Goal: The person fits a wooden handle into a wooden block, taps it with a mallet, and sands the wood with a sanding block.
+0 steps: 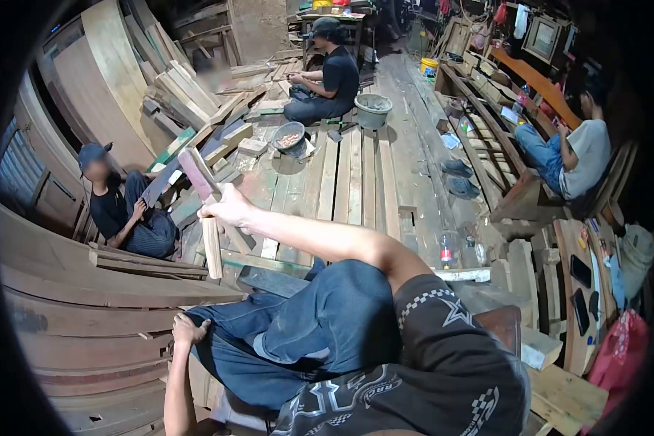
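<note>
Stretched out ahead, my right hand point(229, 208) has its fingers closed round a piece of wood. A pinkish wooden block point(196, 173) shows above the fist, and a pale wooden stick point(211, 247) juts down below it; whether the two are joined is hidden by my fingers. At lower left, my left hand point(189, 330) lies against the leg of my jeans point(232, 349) with curled fingers, beside the stacked boards. What those fingers close on, if anything, does not show. A dark block point(272, 281) lies just beyond my knee.
Other people sit at the left point(127, 211), back point(330, 73) and right point(581, 152). Long boards point(109, 320) are stacked beside me. A bucket point(373, 110) and a basin point(290, 138) stand ahead. A bottle point(445, 251) and phones point(580, 270) are at right.
</note>
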Motion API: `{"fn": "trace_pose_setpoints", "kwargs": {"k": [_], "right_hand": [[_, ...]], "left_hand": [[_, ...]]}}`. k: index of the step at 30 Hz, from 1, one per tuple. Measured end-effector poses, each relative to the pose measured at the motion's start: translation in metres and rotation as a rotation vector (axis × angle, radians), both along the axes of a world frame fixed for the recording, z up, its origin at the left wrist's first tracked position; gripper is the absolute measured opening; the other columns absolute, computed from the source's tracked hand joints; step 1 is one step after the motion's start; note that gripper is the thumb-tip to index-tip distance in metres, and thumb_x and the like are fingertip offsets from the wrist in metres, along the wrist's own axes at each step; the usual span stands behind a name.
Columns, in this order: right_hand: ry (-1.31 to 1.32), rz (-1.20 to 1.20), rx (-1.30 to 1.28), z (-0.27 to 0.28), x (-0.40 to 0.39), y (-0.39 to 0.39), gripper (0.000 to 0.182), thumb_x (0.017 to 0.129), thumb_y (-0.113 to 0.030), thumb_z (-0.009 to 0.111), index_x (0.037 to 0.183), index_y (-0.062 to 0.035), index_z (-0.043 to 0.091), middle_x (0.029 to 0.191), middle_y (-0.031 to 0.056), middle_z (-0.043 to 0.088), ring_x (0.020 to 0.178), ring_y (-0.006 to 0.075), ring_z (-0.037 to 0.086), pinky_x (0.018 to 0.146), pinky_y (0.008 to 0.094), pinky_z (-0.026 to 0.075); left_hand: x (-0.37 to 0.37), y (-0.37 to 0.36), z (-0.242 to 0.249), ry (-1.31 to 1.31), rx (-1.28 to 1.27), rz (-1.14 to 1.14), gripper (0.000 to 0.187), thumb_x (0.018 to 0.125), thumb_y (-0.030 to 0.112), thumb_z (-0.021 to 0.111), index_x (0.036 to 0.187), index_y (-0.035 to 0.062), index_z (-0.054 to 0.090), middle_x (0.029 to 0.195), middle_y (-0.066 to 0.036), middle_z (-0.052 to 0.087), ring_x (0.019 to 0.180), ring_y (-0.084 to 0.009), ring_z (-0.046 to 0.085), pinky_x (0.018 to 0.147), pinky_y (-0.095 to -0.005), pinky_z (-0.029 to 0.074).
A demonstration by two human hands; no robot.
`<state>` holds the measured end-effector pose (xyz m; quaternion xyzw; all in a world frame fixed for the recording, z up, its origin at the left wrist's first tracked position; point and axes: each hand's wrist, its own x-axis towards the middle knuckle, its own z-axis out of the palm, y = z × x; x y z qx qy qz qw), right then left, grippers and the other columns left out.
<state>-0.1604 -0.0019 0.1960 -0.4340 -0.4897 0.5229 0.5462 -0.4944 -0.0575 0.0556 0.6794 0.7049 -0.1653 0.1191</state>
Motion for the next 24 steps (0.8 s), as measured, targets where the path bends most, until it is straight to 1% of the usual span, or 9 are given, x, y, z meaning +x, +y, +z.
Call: {"fn": "trace_pose_setpoints", "kwargs": {"k": [4,8,10,12,15,16,20,21,24], "right_hand": [[0.02,-0.019,0.133,-0.014,-0.007,0.015,0.061,0.073,-0.006,0.073,0.125,0.0097,0.045,0.079,0.0125,0.067,0.063,0.017,0.066,0.047,0.0295,0.051],[-0.147,-0.083,0.041,0.022,0.003,-0.017,0.069,0.067,-0.015,0.078,0.125,0.0081,0.048,0.104,0.0225,0.063,0.103,0.0265,0.061,0.09,0.034,0.048],[-0.054,0.115,0.011,0.02,0.008,-0.012,0.071,0.066,-0.017,0.079,0.125,0.008,0.048,0.108,0.0248,0.062,0.103,0.0264,0.061,0.089,0.0339,0.048],[-0.072,-0.096,-0.032,0.015,-0.003,-0.014,0.064,0.068,-0.012,0.076,0.121,0.0097,0.048,0.089,0.0166,0.065,0.071,0.0209,0.065,0.067,0.0315,0.053],[-0.062,-0.134,-0.032,0.008,-0.007,-0.01,0.07,0.065,-0.014,0.077,0.122,0.0122,0.047,0.1,0.0206,0.061,0.097,0.0262,0.06,0.085,0.0358,0.049],[-0.13,-0.058,-0.051,0.008,-0.001,-0.003,0.073,0.064,-0.014,0.078,0.126,0.0087,0.047,0.1,0.0199,0.061,0.098,0.0259,0.06,0.087,0.036,0.049],[-0.099,-0.138,0.088,-0.008,0.007,0.012,0.058,0.068,-0.011,0.077,0.119,0.0053,0.054,0.094,0.0128,0.065,0.083,0.0186,0.065,0.062,0.0302,0.053],[-0.116,-0.143,0.012,0.0,0.01,0.01,0.054,0.07,-0.011,0.077,0.117,0.0044,0.055,0.091,0.0106,0.065,0.078,0.0165,0.065,0.057,0.0281,0.052],[-0.246,-0.219,-0.052,0.003,0.017,0.015,0.048,0.073,-0.012,0.075,0.116,0.0028,0.057,0.085,0.0072,0.064,0.072,0.0138,0.063,0.057,0.0265,0.051]], "left_hand": [[-0.008,0.026,-0.02,0.056,-0.014,-0.019,0.115,0.069,0.071,0.066,0.136,-0.0151,0.03,0.137,-0.03,0.042,0.124,-0.0387,0.049,0.101,-0.0426,0.043],[-0.011,0.016,-0.036,0.108,0.117,-0.094,0.109,0.069,0.067,0.068,0.129,-0.0181,0.035,0.13,-0.031,0.046,0.12,-0.0388,0.052,0.097,-0.0408,0.046],[-0.013,0.011,-0.046,0.181,0.129,-0.221,0.103,0.071,0.07,0.063,0.127,-0.0153,0.043,0.129,-0.029,0.05,0.119,-0.0384,0.053,0.098,-0.0406,0.045],[-0.014,0.002,-0.046,0.162,-0.069,-0.359,0.099,0.073,0.072,0.058,0.124,-0.0115,0.05,0.127,-0.027,0.053,0.12,-0.0372,0.053,0.1,-0.0403,0.044],[0.088,-0.013,0.111,0.03,-0.659,-0.463,0.092,0.078,0.079,0.045,0.123,0.0002,0.06,0.126,-0.023,0.057,0.126,-0.0333,0.049,0.106,-0.0403,0.038],[0.085,0.004,0.112,-0.087,-0.73,-0.434,0.089,0.079,0.076,0.049,0.124,0.0003,0.058,0.123,-0.026,0.058,0.122,-0.0355,0.052,0.103,-0.0404,0.04],[0.121,0.052,0.154,-0.779,-0.186,-0.795,0.072,0.074,0.048,0.074,0.118,-0.0061,0.057,0.098,-0.025,0.067,0.09,-0.034,0.067,0.084,-0.0389,0.05],[0.131,0.067,0.154,-0.843,-0.078,-0.88,0.081,0.074,0.048,0.075,0.128,-0.0065,0.049,0.111,-0.028,0.063,0.103,-0.0345,0.063,0.089,-0.0394,0.048],[0.151,0.122,0.113,-0.93,-0.334,-0.828,0.079,0.078,0.049,0.072,0.127,-0.0094,0.048,0.112,-0.025,0.062,0.105,-0.0278,0.061,0.091,-0.0372,0.047]]}}
